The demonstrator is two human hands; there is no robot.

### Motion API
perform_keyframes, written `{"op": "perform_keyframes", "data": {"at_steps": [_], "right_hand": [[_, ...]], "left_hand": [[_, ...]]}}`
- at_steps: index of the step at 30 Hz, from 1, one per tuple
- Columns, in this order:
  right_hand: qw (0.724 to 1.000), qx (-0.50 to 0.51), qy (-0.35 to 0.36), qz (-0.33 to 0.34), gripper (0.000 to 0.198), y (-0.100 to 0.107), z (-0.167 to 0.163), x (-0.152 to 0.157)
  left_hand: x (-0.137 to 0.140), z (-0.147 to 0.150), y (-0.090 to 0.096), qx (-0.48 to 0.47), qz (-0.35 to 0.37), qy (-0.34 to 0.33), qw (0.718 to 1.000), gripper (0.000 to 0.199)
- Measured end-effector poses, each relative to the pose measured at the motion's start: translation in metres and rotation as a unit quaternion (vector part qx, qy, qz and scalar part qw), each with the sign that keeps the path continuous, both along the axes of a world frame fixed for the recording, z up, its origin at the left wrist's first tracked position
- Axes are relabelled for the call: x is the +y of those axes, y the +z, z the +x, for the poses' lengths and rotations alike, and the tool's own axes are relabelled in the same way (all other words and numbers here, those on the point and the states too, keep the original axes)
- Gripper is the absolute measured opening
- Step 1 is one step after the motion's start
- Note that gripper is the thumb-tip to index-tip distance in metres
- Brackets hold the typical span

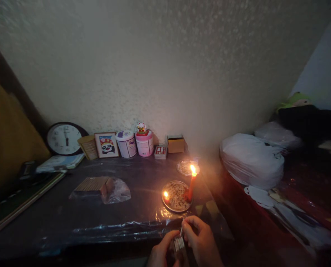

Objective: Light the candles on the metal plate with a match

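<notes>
Pulling a single stick from the small bundle of sticks, the right hand pinches it between thumb and fingertips while the left hand is closed around the bundle's lower end; both sit at the near edge of the counter, just in front of the metal dish. The risk, as I judge it, is fire: the tall red candle burns close by, a smaller flame sits in the same dish, and the counter's clear plastic cover could scorch if a lit stick dropped. A bag of more sticks lies farther left.
</notes>
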State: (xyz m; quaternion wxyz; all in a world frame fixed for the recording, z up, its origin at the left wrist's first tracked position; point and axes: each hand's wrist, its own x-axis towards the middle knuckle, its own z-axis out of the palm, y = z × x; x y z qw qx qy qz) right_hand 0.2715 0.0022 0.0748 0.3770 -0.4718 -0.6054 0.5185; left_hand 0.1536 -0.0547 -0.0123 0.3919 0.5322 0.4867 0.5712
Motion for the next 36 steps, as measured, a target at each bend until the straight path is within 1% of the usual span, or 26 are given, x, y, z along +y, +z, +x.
{"op": "perform_keyframes", "data": {"at_steps": [2, 4, 6, 8, 10, 12, 14, 16, 19, 21, 24, 27, 30, 33, 36], "right_hand": [[0.997, 0.061, -0.012, -0.037, 0.022, 0.001, 0.0, 0.004], [0.992, 0.105, -0.031, -0.06, 0.023, -0.001, 0.0, 0.007], [0.986, 0.14, -0.055, -0.076, 0.023, -0.004, 0.0, 0.009], [0.978, 0.171, -0.076, -0.092, 0.031, -0.007, -0.001, 0.01], [0.971, 0.194, -0.087, -0.107, 0.041, -0.01, -0.001, 0.01], [0.968, 0.204, -0.086, -0.12, 0.041, -0.013, -0.001, 0.01], [0.968, 0.206, -0.076, -0.122, 0.034, -0.014, 0.0, 0.01], [0.971, 0.202, -0.067, -0.104, 0.028, -0.014, 0.001, 0.01], [0.972, 0.207, -0.071, -0.081, 0.026, -0.014, 0.001, 0.01], [0.968, 0.217, -0.091, -0.091, 0.026, -0.013, 0.0, 0.008], [0.964, 0.21, -0.125, -0.107, 0.029, -0.011, -0.003, 0.004], [0.964, 0.203, -0.129, -0.108, 0.031, -0.011, -0.005, 0.0], [0.959, 0.218, -0.139, -0.114, 0.031, -0.014, -0.007, -0.004], [0.954, 0.24, -0.144, -0.108, 0.032, -0.017, -0.008, -0.005], [0.947, 0.263, -0.156, -0.102, 0.033, -0.022, -0.008, -0.004]], "left_hand": [[0.001, -0.004, -0.001, -0.008, -0.012, 0.051, 0.999, 0.039], [0.002, -0.009, -0.002, -0.036, -0.028, 0.094, 0.994, 0.042], [0.004, -0.014, -0.001, -0.104, -0.044, 0.099, 0.989, 0.048], [0.005, -0.018, 0.0, -0.16, -0.064, 0.093, 0.981, 0.054], [0.005, -0.02, 0.002, -0.182, -0.08, 0.106, 0.974, 0.057], [0.005, -0.021, 0.004, -0.203, -0.087, 0.123, 0.968, 0.06], [0.006, -0.021, 0.006, -0.235, -0.085, 0.135, 0.959, 0.063], [0.006, -0.021, 0.007, -0.259, -0.079, 0.14, 0.953, 0.065], [0.007, -0.019, 0.008, -0.264, -0.065, 0.154, 0.95, 0.063], [0.007, -0.016, 0.006, -0.26, -0.064, 0.152, 0.951, 0.06], [0.006, -0.009, 0.004, -0.246, -0.065, 0.111, 0.961, 0.059], [0.005, -0.001, 0.006, -0.238, -0.059, 0.095, 0.965, 0.058], [0.004, 0.007, 0.011, -0.261, -0.059, 0.083, 0.96, 0.058], [0.003, 0.016, 0.015, -0.301, -0.059, 0.073, 0.949, 0.058], [0.0, 0.03, 0.017, -0.327, -0.05, 0.064, 0.942, 0.05]]}}
